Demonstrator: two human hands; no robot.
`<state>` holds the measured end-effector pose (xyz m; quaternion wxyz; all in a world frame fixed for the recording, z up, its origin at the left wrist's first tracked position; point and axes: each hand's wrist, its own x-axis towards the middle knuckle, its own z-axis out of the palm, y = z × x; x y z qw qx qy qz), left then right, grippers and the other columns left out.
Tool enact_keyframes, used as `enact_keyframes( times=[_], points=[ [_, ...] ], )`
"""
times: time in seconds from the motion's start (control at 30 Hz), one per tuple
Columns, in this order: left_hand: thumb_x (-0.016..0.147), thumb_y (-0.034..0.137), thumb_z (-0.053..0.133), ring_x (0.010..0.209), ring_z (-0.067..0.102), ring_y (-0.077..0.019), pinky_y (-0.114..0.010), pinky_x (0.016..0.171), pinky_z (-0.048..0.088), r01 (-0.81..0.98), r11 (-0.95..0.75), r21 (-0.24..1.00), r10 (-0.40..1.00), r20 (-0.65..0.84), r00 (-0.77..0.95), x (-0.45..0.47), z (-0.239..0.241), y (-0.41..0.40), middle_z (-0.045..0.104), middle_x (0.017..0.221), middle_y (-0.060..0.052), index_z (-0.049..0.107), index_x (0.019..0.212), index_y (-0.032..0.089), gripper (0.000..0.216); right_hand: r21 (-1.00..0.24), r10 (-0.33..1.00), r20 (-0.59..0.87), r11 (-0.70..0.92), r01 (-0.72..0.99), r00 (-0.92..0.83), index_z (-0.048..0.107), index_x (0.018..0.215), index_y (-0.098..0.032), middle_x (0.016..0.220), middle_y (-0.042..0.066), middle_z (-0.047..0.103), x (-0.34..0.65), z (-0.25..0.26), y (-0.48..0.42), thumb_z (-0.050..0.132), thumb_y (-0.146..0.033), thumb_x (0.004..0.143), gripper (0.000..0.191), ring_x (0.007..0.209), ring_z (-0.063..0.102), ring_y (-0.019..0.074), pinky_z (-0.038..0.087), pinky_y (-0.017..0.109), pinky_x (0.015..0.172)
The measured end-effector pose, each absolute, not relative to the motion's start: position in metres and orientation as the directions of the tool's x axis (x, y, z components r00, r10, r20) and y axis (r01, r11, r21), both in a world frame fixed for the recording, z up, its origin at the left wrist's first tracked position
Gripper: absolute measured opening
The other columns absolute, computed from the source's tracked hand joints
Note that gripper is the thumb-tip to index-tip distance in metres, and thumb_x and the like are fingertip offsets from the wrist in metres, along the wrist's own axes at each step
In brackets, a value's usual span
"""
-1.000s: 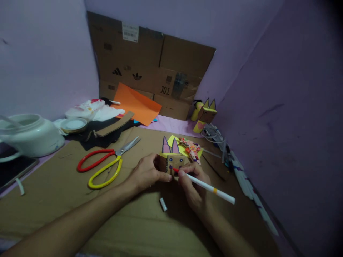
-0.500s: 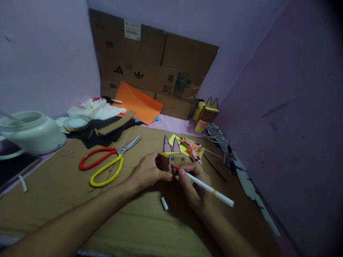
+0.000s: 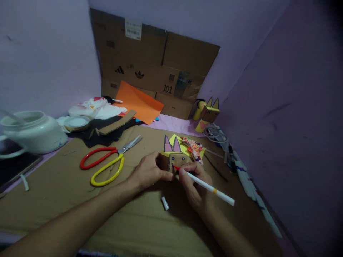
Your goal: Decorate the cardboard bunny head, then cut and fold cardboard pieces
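A small cardboard animal head (image 3: 178,159) with drawn eyes and pink-lined pointed ears sits at the middle of the work surface. My left hand (image 3: 154,167) is closed around its left side, thumb along the lower front edge. Pinched in my right hand (image 3: 195,182) is a white marker (image 3: 211,188) with a red tip end and a yellow band. That tip rests at the face, below the eyes. Just in front lies a small white cap (image 3: 165,203). My fingers hide part of the head's lower right.
Scissors (image 3: 118,153) with red and yellow handles lie open at left. A white pot (image 3: 34,130) stands far left, orange paper (image 3: 139,103) at the back. A similar finished-looking cardboard animal (image 3: 210,114) stands back right. Patterned scraps (image 3: 194,148) lie behind the head; markers (image 3: 246,178) line the right edge.
The whole view has shifted very slightly. Both hands keep their grip, and the marker tip stays at the face.
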<state>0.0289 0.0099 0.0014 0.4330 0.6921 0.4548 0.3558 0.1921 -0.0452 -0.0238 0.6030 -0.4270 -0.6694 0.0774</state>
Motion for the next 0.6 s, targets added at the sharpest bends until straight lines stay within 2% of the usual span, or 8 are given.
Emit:
enact_keyframes(
  times=[0.3,0.47,0.6],
  points=[
    [0.05,0.031,0.08,0.08,0.062,-0.0257,-0.037,0.069,0.05,0.356,-0.262,0.897,0.929,0.135,0.344,0.0278,0.0002,0.0101,0.068,0.089,-0.008,0.062,0.097,0.015,0.053,-0.648,0.687,0.719,0.608,0.459,0.106,0.055,0.072,-0.019,0.054,-0.004,0.054,0.1926,-0.022,-0.0457,0.055,-0.027,0.082,0.013,0.045,0.049,0.0083,0.037,0.018,0.044],
    [0.055,0.033,0.078,0.081,0.063,-0.0248,-0.036,0.07,0.049,0.42,-0.317,0.851,0.93,0.191,0.315,0.0276,-0.0011,0.009,0.068,0.092,-0.008,0.061,0.101,0.016,0.052,-0.718,0.71,0.684,0.615,0.326,0.167,0.056,0.072,-0.018,0.055,-0.004,0.054,0.1924,-0.0226,-0.0474,0.059,-0.029,0.08,0.014,0.046,0.048,0.009,0.036,0.02,0.044],
    [0.061,0.03,0.074,0.092,0.061,-0.0256,-0.036,0.078,0.047,0.541,-0.349,0.765,0.937,0.266,0.228,0.0304,0.0014,0.0093,0.065,0.103,-0.009,0.055,0.109,0.019,0.053,-0.759,0.696,0.651,0.607,0.234,0.303,0.053,0.073,-0.019,0.056,-0.004,0.053,0.1943,-0.0183,-0.0455,0.055,-0.033,0.084,0.017,0.048,0.048,0.0091,0.039,0.021,0.046]
  ],
)
